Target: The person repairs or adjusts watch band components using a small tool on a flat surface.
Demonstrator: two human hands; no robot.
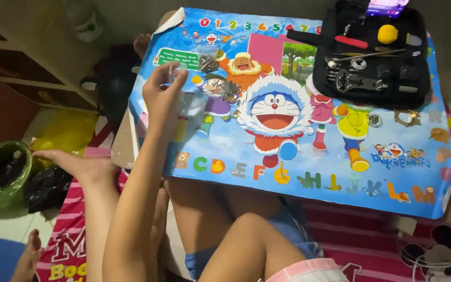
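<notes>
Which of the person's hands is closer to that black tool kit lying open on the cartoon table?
Left. The left hand is raised over the table's left part, holding a small clear container, well left of the black tool kit. The right hand is not in view.

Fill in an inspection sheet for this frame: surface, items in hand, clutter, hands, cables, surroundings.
Surface: low table covered by a bright cartoon alphabet sheet, its top left corner curling up.
Job's things: small clear container pinched at the fingertips; two piles of small metal parts and lying close by on the sheet.
Clutter: open black tool case at the far right with metal tools and a yellow ball-shaped piece; a gold-coloured ring part and a small round metal part in front of it.
Hands: left hand raised, holding the container; right hand not in view.
Cables: white cords on the floor at lower right.
Surroundings: pink striped mat, green basin, wooden shelving on the left.
</notes>
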